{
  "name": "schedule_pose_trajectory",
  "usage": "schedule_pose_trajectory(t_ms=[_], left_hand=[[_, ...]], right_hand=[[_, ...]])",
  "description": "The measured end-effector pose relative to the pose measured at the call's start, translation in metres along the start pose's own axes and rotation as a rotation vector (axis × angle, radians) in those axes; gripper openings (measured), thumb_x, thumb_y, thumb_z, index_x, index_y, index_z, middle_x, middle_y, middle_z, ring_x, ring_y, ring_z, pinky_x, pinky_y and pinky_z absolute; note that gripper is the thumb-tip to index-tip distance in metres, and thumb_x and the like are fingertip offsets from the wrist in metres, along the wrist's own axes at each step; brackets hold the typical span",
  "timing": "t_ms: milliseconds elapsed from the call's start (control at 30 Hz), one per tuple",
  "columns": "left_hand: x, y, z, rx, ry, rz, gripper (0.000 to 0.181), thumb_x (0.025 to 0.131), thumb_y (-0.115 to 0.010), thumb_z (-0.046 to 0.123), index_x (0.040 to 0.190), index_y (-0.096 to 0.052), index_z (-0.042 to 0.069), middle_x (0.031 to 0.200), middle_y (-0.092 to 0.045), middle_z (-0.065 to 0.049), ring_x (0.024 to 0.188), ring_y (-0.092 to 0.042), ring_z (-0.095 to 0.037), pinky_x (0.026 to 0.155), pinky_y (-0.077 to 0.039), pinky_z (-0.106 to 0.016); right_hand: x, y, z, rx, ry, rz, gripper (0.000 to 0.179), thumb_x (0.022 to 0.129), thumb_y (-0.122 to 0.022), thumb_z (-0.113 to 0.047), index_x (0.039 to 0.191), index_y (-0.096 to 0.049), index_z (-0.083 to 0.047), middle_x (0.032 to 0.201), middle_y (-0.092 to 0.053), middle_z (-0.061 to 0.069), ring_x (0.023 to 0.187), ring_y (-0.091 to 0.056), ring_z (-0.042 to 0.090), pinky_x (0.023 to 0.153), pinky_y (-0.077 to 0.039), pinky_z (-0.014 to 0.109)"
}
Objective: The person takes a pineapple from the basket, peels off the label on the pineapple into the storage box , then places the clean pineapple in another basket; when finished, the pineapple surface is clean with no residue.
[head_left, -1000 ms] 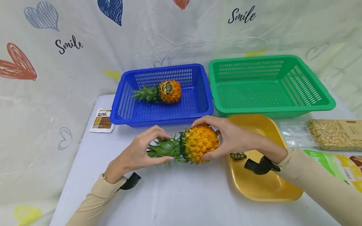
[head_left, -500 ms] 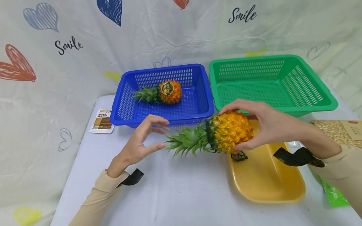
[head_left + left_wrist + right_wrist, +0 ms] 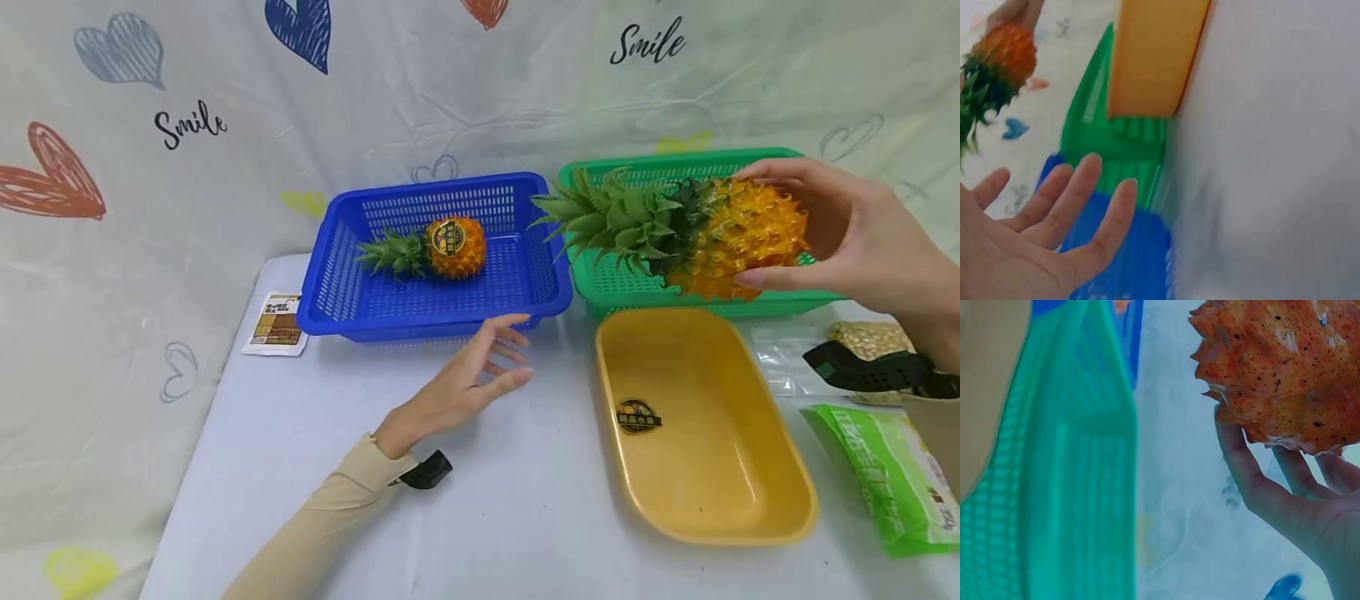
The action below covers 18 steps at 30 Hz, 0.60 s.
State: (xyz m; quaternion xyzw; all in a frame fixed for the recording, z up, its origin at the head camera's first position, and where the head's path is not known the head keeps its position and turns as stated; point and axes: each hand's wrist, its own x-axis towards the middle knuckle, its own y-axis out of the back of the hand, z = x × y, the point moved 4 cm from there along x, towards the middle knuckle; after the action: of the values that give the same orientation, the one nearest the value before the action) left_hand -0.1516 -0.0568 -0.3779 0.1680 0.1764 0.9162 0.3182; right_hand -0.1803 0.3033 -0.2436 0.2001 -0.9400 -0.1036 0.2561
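Your right hand (image 3: 862, 237) gripped a pineapple (image 3: 705, 233) partly hiding the green basket (image 3: 626, 293); your left hand (image 3: 453, 392) held its fingers apart.

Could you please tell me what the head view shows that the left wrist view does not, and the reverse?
Only the head view shows the lying pineapple inside the blue basket, the brown-and-white sachet, the green packet, the bag of grains and the sticker in the yellow basin.
Only the left wrist view shows the palm side of the left grip.
Both show the right grip holding the held pineapple by its fruit, plus the blue basket, green basket and yellow basin.
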Motion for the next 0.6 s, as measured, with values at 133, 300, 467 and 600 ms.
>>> schedule_pose_trajectory(t_ms=[133, 300, 467, 600], left_hand=[[0.024, -0.033, -0.003, -0.054, 0.065, -0.056, 0.076, 0.105, -0.056, 0.054, 0.166, -0.015, 0.035, 0.153, -0.044, -0.015, 0.132, -0.055, -0.025, 0.101, -0.053, -0.033], [0.053, -0.061, -0.002, -0.126, 0.127, -0.046, 0.086, 0.103, -0.058, 0.056, 0.164, 0.001, 0.047, 0.161, -0.032, -0.014, 0.141, -0.047, -0.025, 0.099, -0.052, -0.029], [0.08, -0.075, 0.001, -0.142, 0.208, 0.051, 0.094, 0.099, -0.061, 0.061, 0.158, 0.012, 0.058, 0.174, -0.008, -0.003, 0.155, -0.028, -0.03, 0.115, -0.042, -0.052], [0.093, -0.08, 0.006, -0.082, 0.285, 0.152, 0.101, 0.096, -0.063, 0.064, 0.161, 0.014, 0.051, 0.175, -0.004, -0.005, 0.159, -0.015, -0.031, 0.122, -0.024, -0.063]], right_hand=[[-0.008, 0.014, 0.012, -0.129, -0.095, 0.131, 0.084, 0.076, -0.066, 0.036, 0.15, -0.052, -0.001, 0.144, -0.054, 0.004, 0.113, -0.054, 0.014, 0.085, -0.05, 0.012], [-0.018, 0.028, 0.029, -0.209, -0.182, 0.233, 0.079, 0.083, -0.066, 0.03, 0.151, -0.054, -0.009, 0.143, -0.055, -0.003, 0.114, -0.054, 0.011, 0.083, -0.05, 0.009], [-0.027, 0.04, 0.044, -0.002, -0.164, 0.315, 0.075, 0.083, -0.064, 0.031, 0.148, -0.056, -0.006, 0.136, -0.059, 0.002, 0.105, -0.06, 0.012, 0.08, -0.053, 0.011], [-0.031, 0.047, 0.052, 0.033, -0.15, 0.341, 0.076, 0.083, -0.063, 0.032, 0.149, -0.054, -0.004, 0.136, -0.058, 0.003, 0.105, -0.061, 0.011, 0.081, -0.054, 0.011]])
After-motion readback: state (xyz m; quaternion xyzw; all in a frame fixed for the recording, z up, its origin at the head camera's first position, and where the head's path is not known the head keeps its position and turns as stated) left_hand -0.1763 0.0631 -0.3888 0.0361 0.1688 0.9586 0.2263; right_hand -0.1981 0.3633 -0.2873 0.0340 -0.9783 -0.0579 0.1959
